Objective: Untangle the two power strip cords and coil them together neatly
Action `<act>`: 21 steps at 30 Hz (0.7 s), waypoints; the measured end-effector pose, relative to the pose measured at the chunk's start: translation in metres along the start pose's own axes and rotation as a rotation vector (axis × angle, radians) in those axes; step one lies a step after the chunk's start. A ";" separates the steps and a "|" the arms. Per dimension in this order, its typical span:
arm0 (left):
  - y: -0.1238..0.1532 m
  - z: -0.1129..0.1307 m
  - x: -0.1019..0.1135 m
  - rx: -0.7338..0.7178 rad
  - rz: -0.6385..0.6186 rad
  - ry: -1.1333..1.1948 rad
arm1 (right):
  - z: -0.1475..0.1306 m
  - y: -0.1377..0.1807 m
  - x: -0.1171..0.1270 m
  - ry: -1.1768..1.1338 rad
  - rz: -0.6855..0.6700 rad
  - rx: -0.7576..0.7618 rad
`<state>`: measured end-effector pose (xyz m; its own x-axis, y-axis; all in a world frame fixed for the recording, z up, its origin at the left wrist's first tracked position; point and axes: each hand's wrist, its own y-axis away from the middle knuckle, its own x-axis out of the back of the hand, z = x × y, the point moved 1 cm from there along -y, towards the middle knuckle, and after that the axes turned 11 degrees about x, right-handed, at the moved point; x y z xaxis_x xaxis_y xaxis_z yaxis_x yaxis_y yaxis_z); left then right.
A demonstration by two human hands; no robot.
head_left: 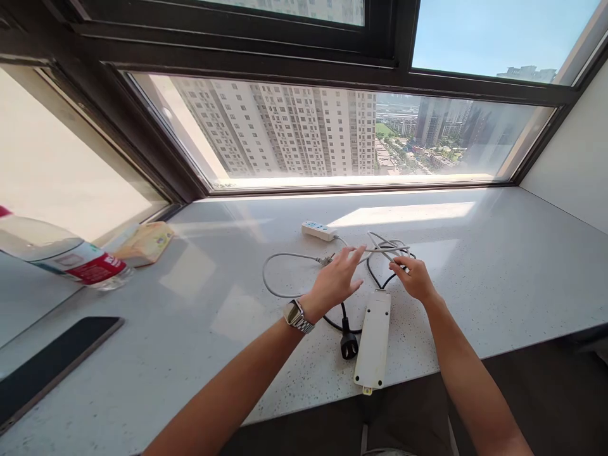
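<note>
My left hand (336,277), with a metal watch at the wrist, hovers over the speckled white windowsill (498,266), fingers stretched out toward a grey cable (285,256). My right hand (414,277) pinches the tangled grey and black cables (387,248) just beyond a long white power strip (373,339). That strip lies lengthwise near the sill's front edge, its black plug (348,345) beside it. A smaller white power strip (318,230) lies farther back, its grey cable looping left and ending in a plug (325,259) by my left fingertips.
A plastic water bottle (61,253) with a red label lies at the far left. A yellowish packet (145,242) sits near the window corner. A dark phone (50,364) rests at the left front. The dark-framed window (304,183) runs along the back.
</note>
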<state>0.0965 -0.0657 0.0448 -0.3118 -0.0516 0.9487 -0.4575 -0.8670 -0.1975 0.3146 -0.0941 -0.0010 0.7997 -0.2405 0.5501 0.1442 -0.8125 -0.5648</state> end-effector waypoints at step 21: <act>-0.125 0.053 0.071 -0.211 0.189 0.437 | 0.004 -0.004 0.014 0.219 0.710 0.090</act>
<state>0.1757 0.0124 0.1499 -0.7033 0.0530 0.7089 -0.5035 -0.7411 -0.4441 0.3278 -0.0916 0.0068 0.5851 -0.7989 0.1393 -0.3088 -0.3784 -0.8726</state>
